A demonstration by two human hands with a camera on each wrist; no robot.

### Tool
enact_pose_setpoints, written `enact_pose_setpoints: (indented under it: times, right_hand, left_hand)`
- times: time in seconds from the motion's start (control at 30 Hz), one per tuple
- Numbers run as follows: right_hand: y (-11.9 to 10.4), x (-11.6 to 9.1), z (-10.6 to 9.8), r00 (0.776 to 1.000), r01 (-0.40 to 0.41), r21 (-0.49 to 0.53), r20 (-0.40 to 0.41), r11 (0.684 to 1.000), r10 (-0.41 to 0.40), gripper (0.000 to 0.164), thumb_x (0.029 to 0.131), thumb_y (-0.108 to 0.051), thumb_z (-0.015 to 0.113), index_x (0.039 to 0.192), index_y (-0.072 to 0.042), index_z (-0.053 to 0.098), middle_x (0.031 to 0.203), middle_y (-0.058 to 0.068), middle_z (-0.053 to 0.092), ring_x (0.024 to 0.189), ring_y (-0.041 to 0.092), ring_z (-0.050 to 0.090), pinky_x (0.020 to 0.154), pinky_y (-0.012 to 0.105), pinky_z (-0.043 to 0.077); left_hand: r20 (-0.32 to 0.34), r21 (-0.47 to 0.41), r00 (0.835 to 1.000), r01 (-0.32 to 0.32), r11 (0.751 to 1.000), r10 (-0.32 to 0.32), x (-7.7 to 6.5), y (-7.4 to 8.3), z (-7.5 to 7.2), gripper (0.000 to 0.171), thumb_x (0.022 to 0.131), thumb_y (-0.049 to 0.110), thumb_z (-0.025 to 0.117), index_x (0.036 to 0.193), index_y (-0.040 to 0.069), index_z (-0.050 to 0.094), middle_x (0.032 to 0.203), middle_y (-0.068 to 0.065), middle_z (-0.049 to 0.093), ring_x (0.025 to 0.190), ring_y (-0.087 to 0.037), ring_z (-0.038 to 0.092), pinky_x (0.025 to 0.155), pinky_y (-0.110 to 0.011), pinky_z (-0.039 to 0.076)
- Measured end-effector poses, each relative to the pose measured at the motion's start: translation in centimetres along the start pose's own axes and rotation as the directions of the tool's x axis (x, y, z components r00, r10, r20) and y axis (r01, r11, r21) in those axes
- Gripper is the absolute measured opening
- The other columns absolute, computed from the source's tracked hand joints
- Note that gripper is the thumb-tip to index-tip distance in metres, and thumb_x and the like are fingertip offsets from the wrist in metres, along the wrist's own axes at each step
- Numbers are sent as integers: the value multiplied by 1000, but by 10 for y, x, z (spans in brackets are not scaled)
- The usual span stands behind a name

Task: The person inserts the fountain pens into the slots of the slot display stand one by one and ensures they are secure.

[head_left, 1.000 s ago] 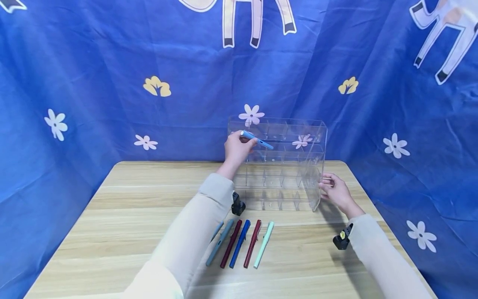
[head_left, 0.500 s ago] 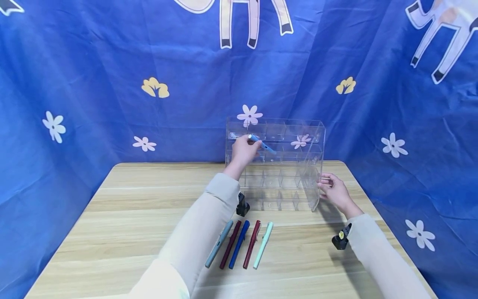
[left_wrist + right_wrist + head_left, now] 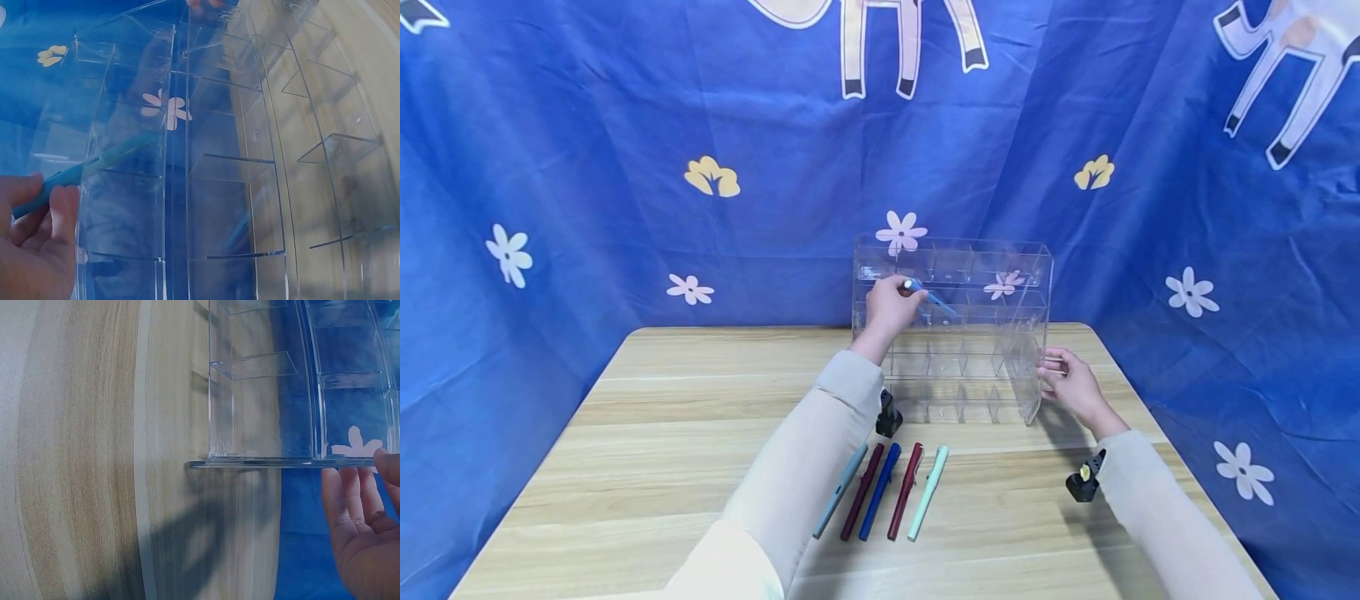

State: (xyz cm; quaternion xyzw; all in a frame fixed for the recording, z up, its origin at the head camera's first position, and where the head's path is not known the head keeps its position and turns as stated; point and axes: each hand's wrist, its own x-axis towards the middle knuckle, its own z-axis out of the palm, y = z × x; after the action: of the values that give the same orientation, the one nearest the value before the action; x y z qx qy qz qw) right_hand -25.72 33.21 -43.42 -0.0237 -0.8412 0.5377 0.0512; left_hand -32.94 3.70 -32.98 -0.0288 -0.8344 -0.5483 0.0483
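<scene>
Left wrist view gives us the slim light-blue pen (image 3: 94,165) slanting away from the fingers, its far part showing through clear plastic. From the head camera it tilts down to the right at the upper tiers of the clear acrylic tiered rack (image 3: 981,365); we cannot tell how much of it, if any, is inside a compartment. The left hand (image 3: 889,308) has its grip pinching the pen near one end — probably chosen so that the far part stays free of the fingers.

At the rack's other side, the right hand (image 3: 1075,385) rests its fingertips on the outside of the side wall. Its grip looks spread rather than curled; whether the thumb presses the front edge, we cannot say for sure. We judge this touch to be a brace, since a light rack could slide when nudged.

In front of the rack, five capped pens lie side by side on the pale wood-grain counter (image 3: 700,400): a grey-blue pen (image 3: 840,492) partly behind the sleeve, a maroon pen (image 3: 862,492), a royal-blue pen (image 3: 880,492), a red pen (image 3: 906,492) and a mint-green pen (image 3: 928,493). They lie roughly parallel with small gaps — likely so each can be picked up singly. Beyond hangs a blue printed cloth (image 3: 790,250).
</scene>
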Motion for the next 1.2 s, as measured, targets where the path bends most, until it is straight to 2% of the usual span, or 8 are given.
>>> enact_pose_setpoints:
  times: [0.27,0.47,0.57,0.73,0.93,1.2]
  right_hand:
    - [1,-1,0,1000,4,4,-1,1000,-4,41,96,0,52,134,10,39,125,34,49,103,33,59,80,47,54]
    - [0,-1,-1,1000,5,3,-4,1000,-5,41,96,0,52,134,10,39,125,34,49,97,22,61,80,47,54]
    - [0,-2,-1,1000,7,3,-4,1000,-7,41,96,0,52,134,10,39,125,34,49,96,19,60,80,47,54]
    - [1,-1,0,1000,9,-2,-2,1000,-9,41,97,-1,51,134,10,38,125,34,49,99,22,60,80,48,54]
    - [1,-1,0,1000,10,-4,-3,1000,-11,41,97,0,51,135,10,38,126,33,49,100,24,59,80,47,54]
    - [1,-1,0,1000,18,-5,-7,1000,-18,41,96,0,51,134,10,39,125,34,49,97,21,60,80,48,54]
  left_hand:
    - [-10,-48,1000,-6,999,6,-2,-1,1,24,88,16,70,109,5,69,89,-8,67,71,-19,66,58,-22,55]
    - [-57,-137,998,-35,990,27,-3,-2,0,23,86,10,71,107,1,69,90,-11,68,74,-27,69,58,-26,57]
    - [-112,-113,992,-65,991,53,-3,-3,0,24,84,14,73,104,2,70,88,-9,69,73,-23,68,62,-28,56]
    - [-197,-18,976,-96,995,90,-5,-5,-2,24,82,24,77,98,7,73,82,-4,70,72,-16,64,69,-29,49]
    - [-198,2,973,-117,993,115,-6,-5,-3,16,83,22,75,93,10,74,80,-2,69,70,-16,62,67,-30,48]
    - [-173,-19,975,-145,989,140,-5,-9,-3,18,83,17,75,98,8,74,87,-4,71,78,-16,65,71,-28,51]
